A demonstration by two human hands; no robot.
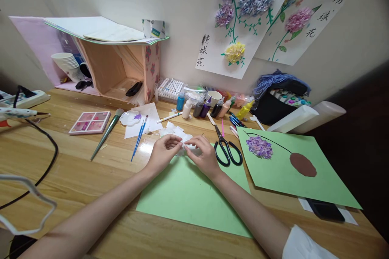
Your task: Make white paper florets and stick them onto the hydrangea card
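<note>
Over the top edge of a plain green sheet [191,198], my left hand [165,151] and my right hand [204,157] meet fingertip to fingertip. Both are closed in a pinch. Whatever sits between the fingers is tiny and pale, too small to name. Just behind them lie torn white paper pieces [174,128], and a clear round dish [181,152] shows partly under the fingers. Black-handled scissors [225,149] rest right of my right hand. Two thin blue brushes [139,137] lie to the left of my left hand.
Paint bottles [206,107] stand in a row behind. At right is a green sheet with a purple paper flower [259,147]. A palette [89,122], a large brush [106,135] and a glue gun [21,113] with a black cord [54,145] occupy the left.
</note>
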